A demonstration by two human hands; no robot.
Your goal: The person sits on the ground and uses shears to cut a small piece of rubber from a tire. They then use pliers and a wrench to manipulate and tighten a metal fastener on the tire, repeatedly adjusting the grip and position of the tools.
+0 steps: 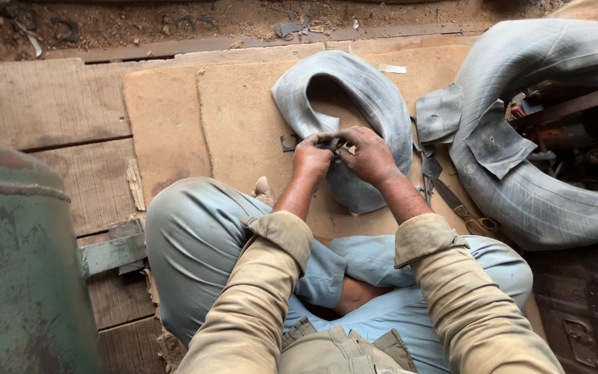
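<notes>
I sit cross-legged on a brown board (243,125). A grey rubber inner tube (375,97), folded into an arch, lies in front of my knees. My left hand (311,158) and my right hand (368,154) meet at the tube's near inner edge, both with fingers closed, pinching the rubber there. What lies between the fingertips is too small to tell.
A larger grey inner tube (541,187) with cut patches lies at the right. Scissors (461,208) rest beside my right knee. A green metal drum (22,263) stands at the left. Wooden planks (43,104) and dirt ground lie beyond the board.
</notes>
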